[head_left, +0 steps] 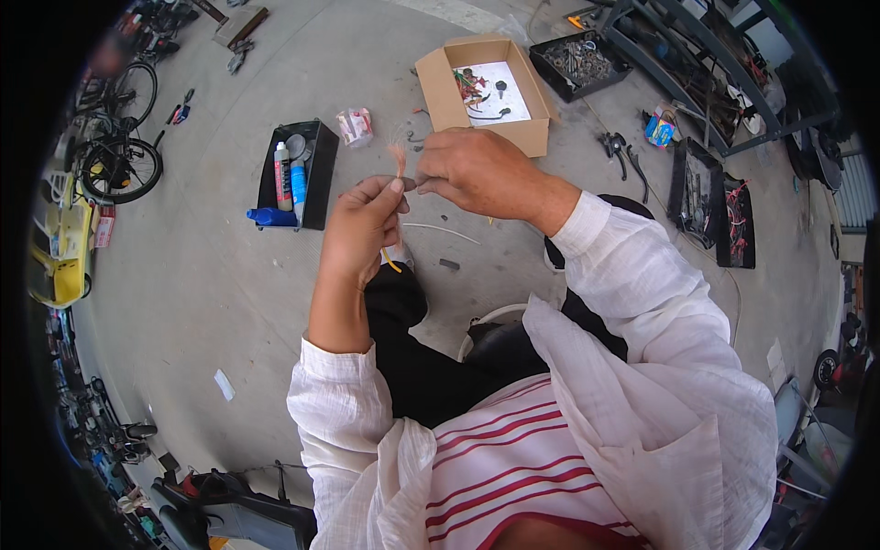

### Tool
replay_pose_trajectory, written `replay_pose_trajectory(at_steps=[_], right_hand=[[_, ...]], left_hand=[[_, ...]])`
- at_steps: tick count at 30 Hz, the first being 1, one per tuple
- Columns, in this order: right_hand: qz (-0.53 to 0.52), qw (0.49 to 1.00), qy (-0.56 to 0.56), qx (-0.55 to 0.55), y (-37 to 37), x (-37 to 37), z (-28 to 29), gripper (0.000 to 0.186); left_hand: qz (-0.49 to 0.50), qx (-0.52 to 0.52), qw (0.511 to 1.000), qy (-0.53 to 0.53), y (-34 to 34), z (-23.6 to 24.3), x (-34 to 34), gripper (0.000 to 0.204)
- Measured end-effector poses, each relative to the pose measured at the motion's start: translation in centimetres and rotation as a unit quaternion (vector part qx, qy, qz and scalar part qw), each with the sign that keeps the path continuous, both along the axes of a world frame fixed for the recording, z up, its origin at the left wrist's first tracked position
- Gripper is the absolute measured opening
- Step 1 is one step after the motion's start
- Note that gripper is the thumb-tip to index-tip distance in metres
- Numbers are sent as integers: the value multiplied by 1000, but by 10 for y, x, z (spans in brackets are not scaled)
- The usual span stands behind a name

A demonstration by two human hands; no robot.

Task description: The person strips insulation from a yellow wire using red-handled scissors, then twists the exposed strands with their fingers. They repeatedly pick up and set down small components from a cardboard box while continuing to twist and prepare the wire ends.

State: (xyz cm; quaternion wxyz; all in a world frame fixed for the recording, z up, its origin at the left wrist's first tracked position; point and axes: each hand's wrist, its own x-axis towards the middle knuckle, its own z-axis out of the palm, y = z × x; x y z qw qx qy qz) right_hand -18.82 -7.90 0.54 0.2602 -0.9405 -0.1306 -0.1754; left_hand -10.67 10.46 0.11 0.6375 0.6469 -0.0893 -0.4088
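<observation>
Pinched between the thumb and fingers of my left hand [356,225] is a wire whose bare, frayed copper strands [398,159] fan out above the fingertips. A short yellow insulated wire end [391,261] hangs below that hand, likely part of the same wire. My right hand [481,174] is closed close beside it, fingertips meeting near the left thumb. A small dark piece [409,184] shows between the two hands; my right fingers seem to grip it, but its kind is too small to tell. On the floor under the hands lies a thin white wire [445,230].
A black tray [318,179] with tubes and bottles stands left of my hands, next to a clear plastic packet [355,126]. Ahead are a cardboard box [435,92] and a black bin [577,93] of metal parts. Brake levers [625,154] lie right. Bicycles [119,171] stand far left.
</observation>
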Motion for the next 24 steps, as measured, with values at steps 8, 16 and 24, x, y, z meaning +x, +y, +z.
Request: replay_pose_trajectory(at_steps=[8, 16, 24], right_hand=[[-64, 958, 78, 269, -12, 20, -3, 19], [-67, 691, 253, 673, -21, 24, -16, 23], [-95, 696, 242, 669, -17, 19, -16, 20]], left_hand=[[-12, 54, 988, -145, -14, -5, 15, 18], [110, -62, 992, 27, -38, 3, 28, 18], [112, -87, 988, 53, -66, -11, 12, 20]])
